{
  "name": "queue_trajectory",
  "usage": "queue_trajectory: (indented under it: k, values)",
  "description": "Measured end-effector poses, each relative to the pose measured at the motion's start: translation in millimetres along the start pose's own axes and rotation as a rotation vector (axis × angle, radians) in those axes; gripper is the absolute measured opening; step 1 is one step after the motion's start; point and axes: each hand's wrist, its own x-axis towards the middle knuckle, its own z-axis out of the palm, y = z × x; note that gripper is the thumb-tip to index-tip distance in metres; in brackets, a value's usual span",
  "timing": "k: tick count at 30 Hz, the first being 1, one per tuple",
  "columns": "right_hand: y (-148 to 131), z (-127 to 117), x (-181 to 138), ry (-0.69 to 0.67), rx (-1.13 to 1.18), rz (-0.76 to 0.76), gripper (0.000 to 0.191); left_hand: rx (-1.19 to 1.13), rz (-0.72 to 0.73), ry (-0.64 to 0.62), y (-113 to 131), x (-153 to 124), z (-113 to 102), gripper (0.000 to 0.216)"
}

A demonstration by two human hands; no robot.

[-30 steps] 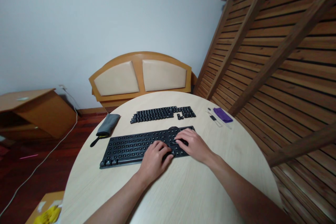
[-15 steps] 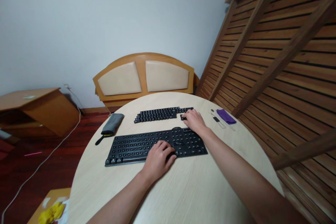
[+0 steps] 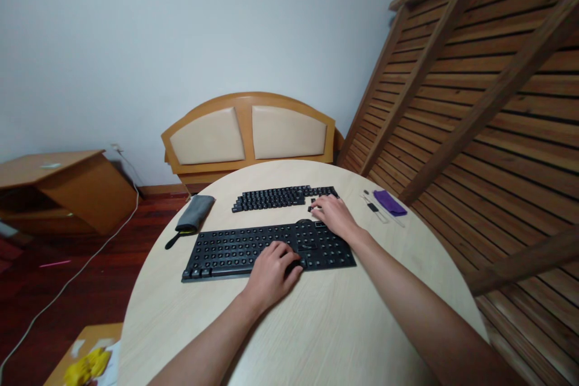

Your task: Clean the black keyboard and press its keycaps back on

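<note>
A black keyboard (image 3: pixel 244 247) with most of its keycaps off lies on the round table, bare switch stems showing across it. My left hand (image 3: pixel 274 271) grips its near edge, fingers bent over the lower rows and thumb by the front rim. Behind the keyboard, loose black keycaps (image 3: pixel 271 197) stand in rows. My right hand (image 3: pixel 332 214) is reaching over the keyboard's right end, its fingertips closed at a small black keycap (image 3: pixel 310 208) in front of the rows. The fingers partly cover that keycap.
A grey pouch (image 3: pixel 195 213) with a black strap lies at the table's left. Toward the right are a purple cloth (image 3: pixel 389 202) and a wire tool with a black handle (image 3: pixel 373 207). A slatted wooden frame (image 3: pixel 488 114) leans close on the right.
My right hand has shifted slightly left and toward me, drawing a keycap away from the rows. The left hand stays on the keyboard.
</note>
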Motion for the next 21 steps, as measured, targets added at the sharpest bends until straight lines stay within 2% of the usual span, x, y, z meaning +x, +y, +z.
queue_trajectory:
  k: [4, 11, 16, 21]
  values:
    - [-13.5, -4.5, -30.4, -0.024, 0.217, -0.108, 0.016, 0.023, -0.068, -0.05, 7.4, 3.3, -5.8, 0.017]
    - [-24.5, -14.1, -70.6, -0.17, 0.573, -0.227, 0.014, 0.185, -0.156, -0.149, 23.5, 18.6, -6.0, 0.027]
    - [-22.3, -13.3, -82.2, -0.232, 0.61, -0.232, 0.012, 0.219, -0.132, -0.059, 23.7, 15.1, 2.9, 0.025]
    - [-23.2, -14.2, -86.4, -0.231, 0.561, -0.234, 0.012, 0.132, -0.084, -0.047, 14.4, 7.1, 1.7, 0.019]
